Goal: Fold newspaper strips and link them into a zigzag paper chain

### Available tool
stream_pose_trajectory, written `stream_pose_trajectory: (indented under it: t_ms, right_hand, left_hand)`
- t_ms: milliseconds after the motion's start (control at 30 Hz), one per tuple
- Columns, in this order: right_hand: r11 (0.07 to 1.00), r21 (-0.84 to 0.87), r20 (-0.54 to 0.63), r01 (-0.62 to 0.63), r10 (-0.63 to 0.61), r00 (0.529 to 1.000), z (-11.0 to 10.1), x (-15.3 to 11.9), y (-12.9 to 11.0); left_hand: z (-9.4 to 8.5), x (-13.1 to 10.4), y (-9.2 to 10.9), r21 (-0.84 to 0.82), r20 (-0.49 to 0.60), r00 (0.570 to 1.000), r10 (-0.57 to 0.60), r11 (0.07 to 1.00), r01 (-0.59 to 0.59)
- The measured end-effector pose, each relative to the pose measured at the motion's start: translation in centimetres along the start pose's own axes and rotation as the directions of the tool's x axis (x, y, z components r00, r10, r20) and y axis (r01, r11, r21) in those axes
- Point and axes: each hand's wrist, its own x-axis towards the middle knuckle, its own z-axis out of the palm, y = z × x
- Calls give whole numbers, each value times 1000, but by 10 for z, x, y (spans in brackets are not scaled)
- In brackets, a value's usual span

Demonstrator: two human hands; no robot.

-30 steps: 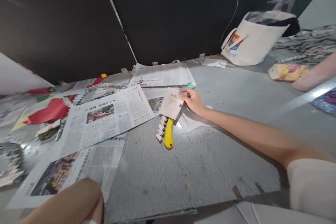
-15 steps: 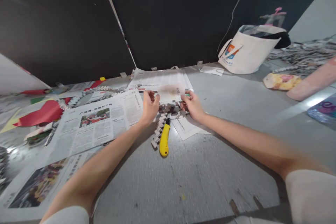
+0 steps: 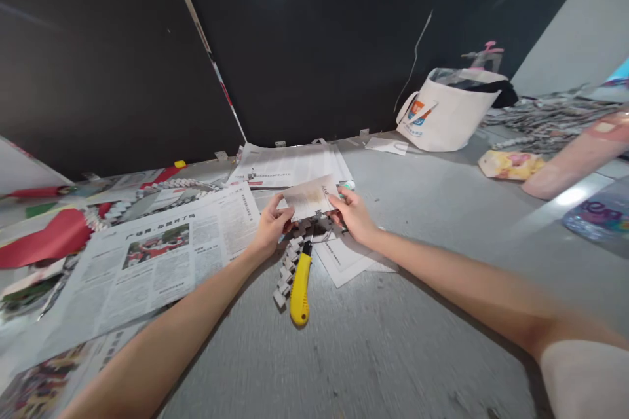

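A small printed piece of newspaper [image 3: 310, 198] is stretched between my two hands above the table. My left hand [image 3: 273, 222] pinches its left end between thumb and fingers. At the right end, my right hand [image 3: 354, 215] grips it the same way; a bit of green shows by those fingers. Below the paper lies a folded paper chain [image 3: 286, 272], its upper part hidden by the paper and hands. Beside the chain is a yellow utility knife [image 3: 301, 291] with its blade pointing away from me. White paper sheets [image 3: 341, 260] lie under my right hand.
Newspaper sheets [image 3: 162, 249] cover the left side, with red paper [image 3: 49, 239] beyond. More printed sheets [image 3: 285, 163] lie at the back against the dark panel. A white bag [image 3: 449, 114], a pink cylinder [image 3: 574, 157] and a heap of paper chains [image 3: 545, 118] stand at the right.
The paper piece is now tilted up and faces me more, with both hands closer to it. The whole view has shifted, so things appear lower and further left.
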Motion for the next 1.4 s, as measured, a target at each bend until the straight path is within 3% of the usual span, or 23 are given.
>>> stream_pose_trajectory:
  t_ms: [233, 400, 467, 667, 900, 1033, 1100, 1400]
  right_hand:
    - [996, 90, -17, -21, 22, 1000, -6, 8, 10]
    - [997, 76, -7, 9, -8, 1000, -6, 6, 12]
    - [1000, 15, 36, 12, -12, 999, -4, 3, 10]
    - [987, -135, 113, 82, -67, 991, 1, -5, 2]
    - [961, -259, 24, 95, -92, 995, -1, -4, 2]
    - [973, -228, -72, 15, -32, 997, -1, -2, 4]
    - [976, -217, -93, -4, -17, 995, -1, -2, 4]
    - [977, -215, -114, 12, -37, 993, 0, -5, -1]
  left_hand:
    - [-1, -6, 3, -24, 96, 995, 33, 999, -30]
    - [7, -11, 12, -185, 291, 955, -62, 975, 120]
    - [9, -11, 13, -180, 321, 941, -107, 969, 171]
    - [10, -8, 5, 2, 268, 956, -118, 993, 122]
    - [10, -1, 0, -140, 182, 960, -212, 961, 239]
    - [11, 1, -3, -379, 141, 977, -159, 903, 201]
    - [12, 0, -5, -395, 138, 981, -139, 900, 184]
    - [15, -6, -5, -68, 121, 983, -139, 987, 148]
